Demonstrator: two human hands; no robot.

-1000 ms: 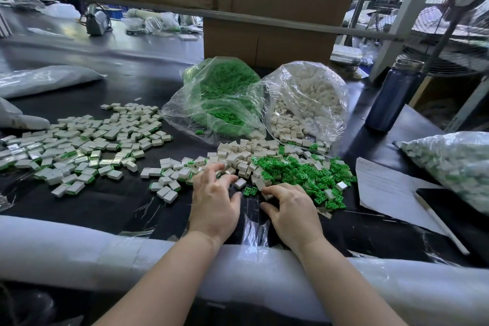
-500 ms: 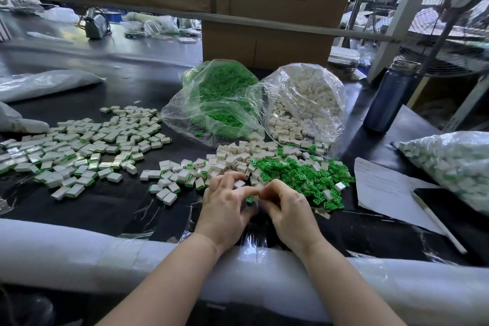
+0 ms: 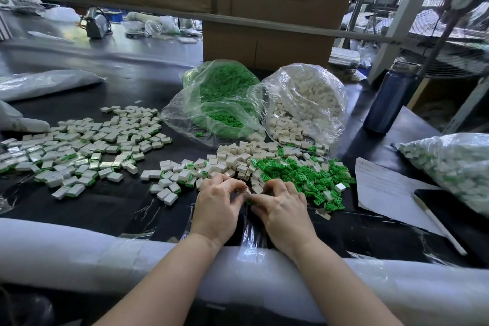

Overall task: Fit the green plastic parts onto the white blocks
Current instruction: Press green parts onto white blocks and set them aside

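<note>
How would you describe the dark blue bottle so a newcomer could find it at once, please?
Start at the clear bag of white blocks at the table's far middle and look right. The dark blue bottle stands upright near the table's edge, the only tall, dark thing there.

Loose green parts: small bright green plastic pieces, heaped flat on the black table, just right of the hands.
Loose white blocks: small off-white rectangular blocks, piled beside and touching the green heap on its left.
Bagged green parts: in an open clear bag behind.
Bagged white blocks: in an open clear bag, spilling forward.
Fitted blocks: white with green edges, spread at left.
</note>
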